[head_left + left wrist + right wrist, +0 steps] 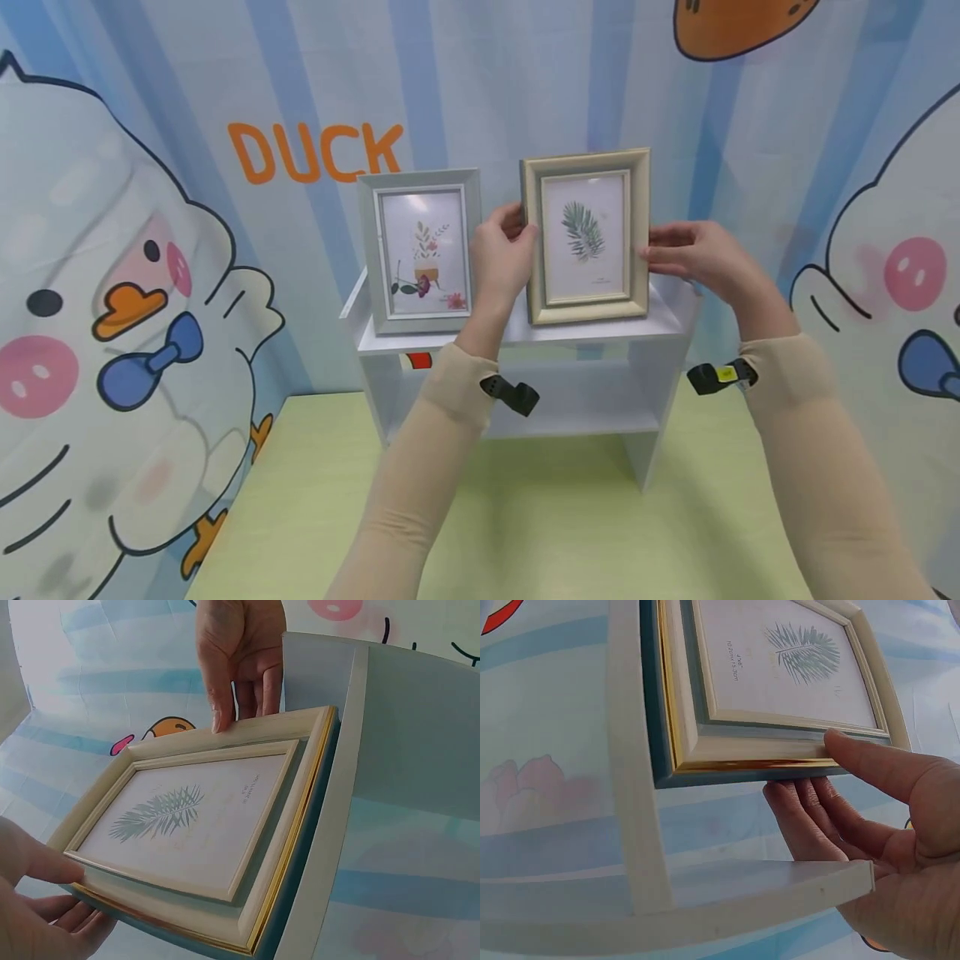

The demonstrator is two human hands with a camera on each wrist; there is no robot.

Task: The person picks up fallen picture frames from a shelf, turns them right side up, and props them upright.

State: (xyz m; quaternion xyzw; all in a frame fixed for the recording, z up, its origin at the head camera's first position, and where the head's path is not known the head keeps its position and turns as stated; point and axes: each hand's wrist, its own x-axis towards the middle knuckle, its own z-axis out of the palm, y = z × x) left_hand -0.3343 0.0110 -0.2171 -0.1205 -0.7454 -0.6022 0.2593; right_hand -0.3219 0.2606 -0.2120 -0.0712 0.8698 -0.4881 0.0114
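A cream-gold picture frame (637,275) with a green leaf print stands nearly upright at the right side of the white shelf's top board (480,336). My left hand (504,254) holds its left side, thumb at the front and fingers round the edge. On the opposite side my right hand (697,254) pinches the frame, with the thumb (870,769) on the front border and fingertips behind. The frame's lower edge is right at the board. Beside my left hand stands a silver-grey picture frame (367,250) with a potted flower print.
The white shelf (645,450) has a lower board (570,408) and low side walls on top. It stands on a pale green table (300,467). Behind hangs a blue striped curtain (510,75) with cartoon ducks and orange lettering (315,154).
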